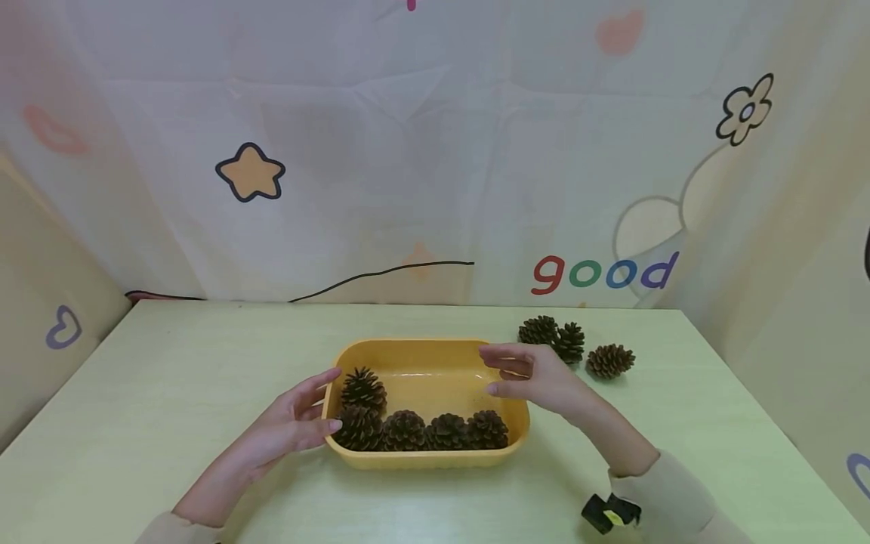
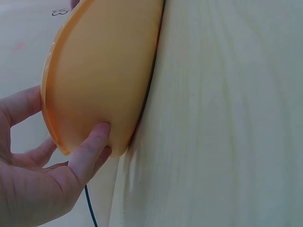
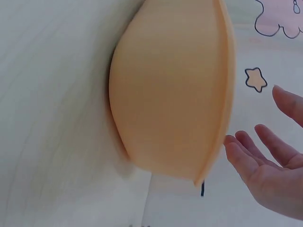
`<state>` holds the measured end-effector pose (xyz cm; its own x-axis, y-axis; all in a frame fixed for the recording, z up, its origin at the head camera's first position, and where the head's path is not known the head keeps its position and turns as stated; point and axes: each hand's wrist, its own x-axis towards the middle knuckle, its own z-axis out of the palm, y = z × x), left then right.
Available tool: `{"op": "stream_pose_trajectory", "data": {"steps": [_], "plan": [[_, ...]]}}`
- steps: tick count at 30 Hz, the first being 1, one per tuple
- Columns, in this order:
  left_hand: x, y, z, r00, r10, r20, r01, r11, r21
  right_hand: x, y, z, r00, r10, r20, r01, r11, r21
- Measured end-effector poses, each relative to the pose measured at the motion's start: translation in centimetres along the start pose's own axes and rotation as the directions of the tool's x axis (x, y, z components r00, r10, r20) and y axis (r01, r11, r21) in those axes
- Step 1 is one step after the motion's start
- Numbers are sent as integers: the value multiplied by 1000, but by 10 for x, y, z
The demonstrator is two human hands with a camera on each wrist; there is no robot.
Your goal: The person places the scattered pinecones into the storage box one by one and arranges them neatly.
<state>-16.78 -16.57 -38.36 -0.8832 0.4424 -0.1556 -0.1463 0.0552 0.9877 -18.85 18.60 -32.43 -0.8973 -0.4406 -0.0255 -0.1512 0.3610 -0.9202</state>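
A yellow plastic basin [image 1: 435, 459] sits on the table in the head view. Inside it, several brown pine cones [image 1: 405, 431] line the front wall, and another pine cone [image 1: 363, 391] stands behind them at the left end. My left hand [image 1: 292, 423] holds the basin's left end, its fingers and thumb spread around the rim and outer wall. In the left wrist view one fingertip [image 2: 100, 130] presses the outer wall. Over the basin's right end hovers my right hand [image 1: 533, 375], fingers loosely extended and nothing in its grasp; the right wrist view shows the fingers [image 3: 239, 156] right by the rim.
Beyond my right hand, two pine cones [image 1: 538, 331] lie together at the back right, and a single pine cone [image 1: 610, 361] lies to their right. A printed cloth [image 1: 408, 189] hangs behind the light table [image 1: 204, 363].
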Motion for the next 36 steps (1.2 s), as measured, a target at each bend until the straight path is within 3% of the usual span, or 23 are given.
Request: {"op": "stream_pose_trajectory", "data": {"steps": [19, 36], "plan": [[3, -2, 0, 1000, 4, -5, -4, 1000, 7, -26, 22, -56, 986, 38, -160, -52, 995, -83], [1, -3, -1, 1000, 3, -15, -3, 1000, 6, -46, 44, -101, 944, 91, -317, -133, 985, -112]]}}
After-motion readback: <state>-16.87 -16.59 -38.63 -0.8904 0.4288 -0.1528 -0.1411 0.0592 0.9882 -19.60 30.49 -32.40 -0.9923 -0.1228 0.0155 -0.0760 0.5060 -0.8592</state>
